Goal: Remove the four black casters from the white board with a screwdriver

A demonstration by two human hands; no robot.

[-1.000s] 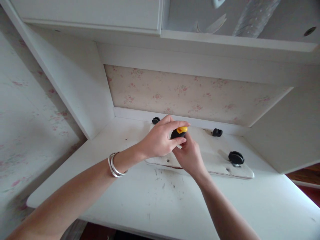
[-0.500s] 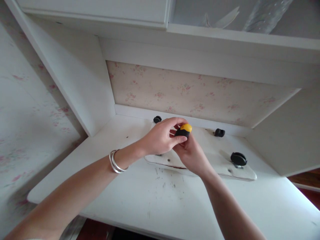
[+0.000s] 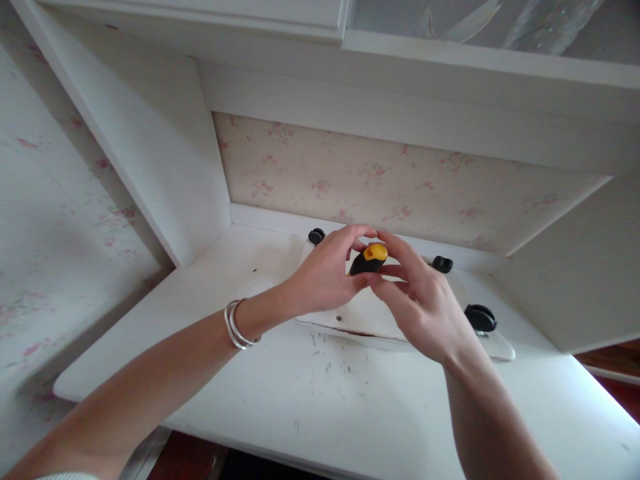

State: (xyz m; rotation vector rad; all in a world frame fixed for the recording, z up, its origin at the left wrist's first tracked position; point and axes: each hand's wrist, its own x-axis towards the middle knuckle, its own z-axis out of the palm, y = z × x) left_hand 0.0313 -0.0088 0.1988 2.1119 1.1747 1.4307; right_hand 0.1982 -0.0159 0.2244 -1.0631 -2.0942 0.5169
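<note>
Above a white board [image 3: 370, 323], my left hand [image 3: 334, 270] closes its thumb and fingers round the left side of a screwdriver [image 3: 369, 259]. Its handle is black with a yellow end that has a small slot. The shaft is hidden below the hands. From the right, my right hand [image 3: 423, 293] curves its thumb and fingertips round the same handle. The board lies on a white desktop, with black caster wheels standing up from it: one at the back left [image 3: 316, 236], one at the back right [image 3: 443, 265] and one at the front right [image 3: 481, 318].
A white shelf [image 3: 440, 57] overhangs the desktop [image 3: 260, 393], with a clear plastic wrapper [image 3: 553, 23] on it. A side panel [image 3: 145, 133] rises at the left. Dark scuffs mark the desktop in front of the board, whose front edge is chipped.
My right hand has shifted from beneath the handle to its right side, fingers now round it. The yellow end has turned so its slot shows. My left hand stays nearly in place.
</note>
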